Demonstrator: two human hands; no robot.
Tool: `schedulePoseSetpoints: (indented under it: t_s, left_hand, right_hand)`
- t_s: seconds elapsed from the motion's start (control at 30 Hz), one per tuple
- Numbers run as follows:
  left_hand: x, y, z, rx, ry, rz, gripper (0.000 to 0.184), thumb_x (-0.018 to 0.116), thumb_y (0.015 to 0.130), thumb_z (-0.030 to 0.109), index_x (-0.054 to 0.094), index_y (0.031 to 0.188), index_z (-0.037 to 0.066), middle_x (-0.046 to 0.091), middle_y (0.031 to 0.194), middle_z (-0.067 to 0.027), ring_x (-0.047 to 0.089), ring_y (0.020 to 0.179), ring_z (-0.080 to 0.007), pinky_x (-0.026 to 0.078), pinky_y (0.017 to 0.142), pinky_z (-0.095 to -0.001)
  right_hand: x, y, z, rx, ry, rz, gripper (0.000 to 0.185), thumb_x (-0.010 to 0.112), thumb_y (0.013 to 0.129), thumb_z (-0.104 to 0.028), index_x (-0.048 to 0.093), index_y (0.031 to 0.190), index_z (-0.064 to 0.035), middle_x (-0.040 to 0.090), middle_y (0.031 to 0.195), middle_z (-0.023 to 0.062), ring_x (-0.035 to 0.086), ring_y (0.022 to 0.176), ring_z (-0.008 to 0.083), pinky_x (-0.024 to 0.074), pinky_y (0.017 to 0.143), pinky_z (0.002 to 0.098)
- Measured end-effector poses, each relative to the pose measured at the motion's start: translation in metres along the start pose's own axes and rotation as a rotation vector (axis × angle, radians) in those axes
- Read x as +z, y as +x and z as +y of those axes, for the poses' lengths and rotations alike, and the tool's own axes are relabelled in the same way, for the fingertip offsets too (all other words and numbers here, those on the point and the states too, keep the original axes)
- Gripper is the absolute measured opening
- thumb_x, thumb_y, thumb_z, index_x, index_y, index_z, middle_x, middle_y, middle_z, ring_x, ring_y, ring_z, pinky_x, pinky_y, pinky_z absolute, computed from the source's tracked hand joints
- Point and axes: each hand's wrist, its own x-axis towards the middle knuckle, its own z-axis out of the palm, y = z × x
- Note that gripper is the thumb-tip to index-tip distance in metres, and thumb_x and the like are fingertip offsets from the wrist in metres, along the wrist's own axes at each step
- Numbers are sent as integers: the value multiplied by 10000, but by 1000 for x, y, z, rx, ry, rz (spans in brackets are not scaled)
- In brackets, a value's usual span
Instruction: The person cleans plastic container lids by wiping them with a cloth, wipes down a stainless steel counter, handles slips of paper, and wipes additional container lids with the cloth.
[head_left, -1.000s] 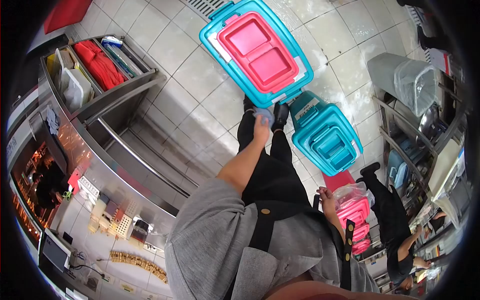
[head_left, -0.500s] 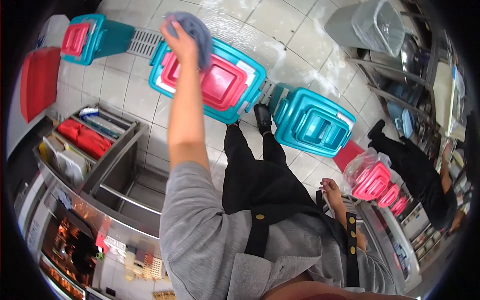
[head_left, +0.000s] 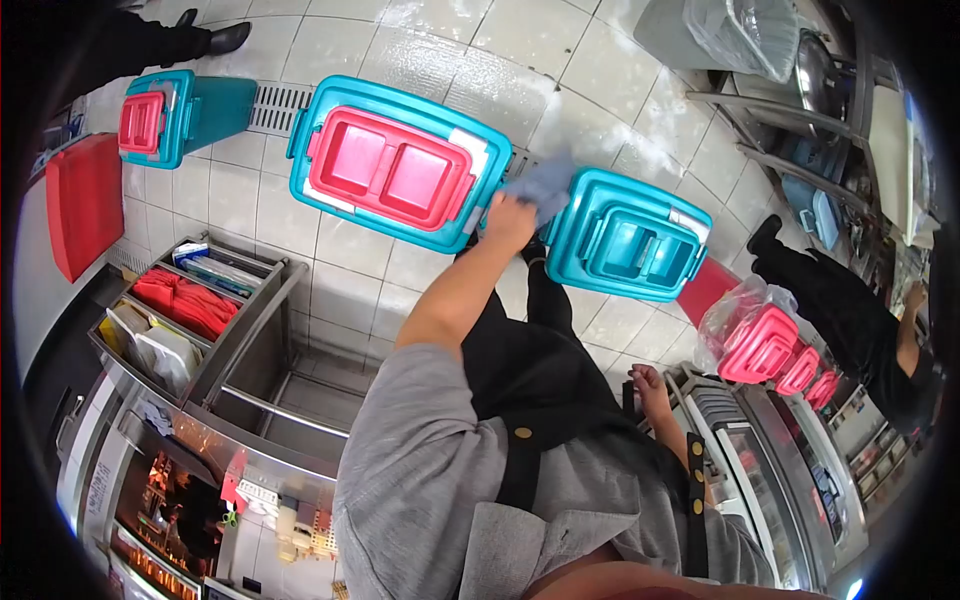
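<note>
My left hand (head_left: 510,222) is closed on a blurred grey-blue cloth (head_left: 545,187), between two teal bins. Just left of it is the larger teal bin (head_left: 400,236), whose lid carries a pink two-part panel (head_left: 390,168). The smaller teal bin (head_left: 578,232), with a teal recessed lid, stands to the right. At my right side, my right hand (head_left: 650,388) has curled fingers beside a black strap; what it holds, if anything, is too small to make out.
Another teal bin (head_left: 215,112) stands at the left above a red box (head_left: 85,205). A steel cart (head_left: 225,375) holds red cloths. Plastic film (head_left: 745,315) covers part of the pink bins (head_left: 765,345) at right. A person (head_left: 840,320) in black is beyond; another person's legs (head_left: 150,45) show upper left.
My left hand and the cloth have moved from above the large bin's far left end right and down to the gap between bins. Another person's legs have appeared at upper left.
</note>
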Motion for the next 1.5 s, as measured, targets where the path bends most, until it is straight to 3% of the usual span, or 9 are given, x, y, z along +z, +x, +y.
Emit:
schedulePoseSetpoints:
  t_s: [0.07,0.27,0.43,0.57,0.97,1.03,1.2,1.37,1.5]
  left_hand:
    - [-56,-36,18,-401,-312,-412,368,455,921,321,613,1139,70,647,1087,-174,560,1094,-315,355,936,-473]
    - [-161,-127,-77,-906,-1809,306,624,559,894,490,485,1310,30,543,1263,-136,508,1175,-235,406,974,-362]
    - [-204,-110,-166,-698,-842,1323,385,636,858,122,448,1164,-17,635,1015,-166,625,915,-278,480,809,-353]
    - [-191,-50,-179,-941,-434,634,444,566,905,285,394,1165,-31,583,1042,-299,567,965,-458,438,860,-499]
    - [-173,-24,-164,-1045,-287,531,467,478,926,369,438,1170,-26,603,1070,-263,570,1014,-420,425,908,-423]
    - [-179,-14,-182,-1292,-669,549,460,472,922,366,467,1208,5,610,1103,-245,573,1053,-383,240,998,-513]
    - [-182,-85,-186,-690,-2086,637,364,513,952,269,486,1235,41,631,1106,-98,611,1038,-240,448,946,-380]
    - [-234,-187,-25,-413,-2005,398,444,565,927,341,488,1269,68,582,1219,-49,555,1131,-194,405,1001,-370]
    - [-228,-250,85,-427,-2026,91,435,660,864,163,512,1264,75,595,1188,-45,556,1113,-176,421,981,-349]
  right_hand:
    - [-2,-1,-7,-27,16,7,308,583,918,-256,554,1156,-62,635,1021,28,570,829,99,433,718,247]
    - [-1,18,13,41,-62,-28,297,591,907,-251,569,1139,-67,634,986,3,563,804,93,429,679,256]
    - [1,24,5,24,-99,-44,293,593,905,-244,568,1138,-68,624,937,-5,561,793,89,431,671,256]
    - [1,19,-17,3,-85,-29,312,598,900,-252,553,1148,-68,627,949,1,585,812,103,427,671,248]
    - [6,29,-17,-53,-146,-87,306,582,913,-289,550,1149,-96,632,999,6,592,830,114,432,702,262]
    - [10,25,-30,-72,-144,-102,308,578,915,-288,549,1149,-89,631,1003,10,592,832,119,435,702,262]
    - [7,23,-55,-122,-196,-99,287,575,909,-257,558,1123,-66,618,937,7,584,802,116,448,681,274]
    - [9,49,-105,-386,-428,-141,351,628,874,-288,565,1089,-18,606,880,42,591,833,159,472,744,302]
    - [79,-24,-218,-684,-405,-509,742,794,731,-283,412,1323,-52,478,1269,99,485,1126,222,444,877,366]
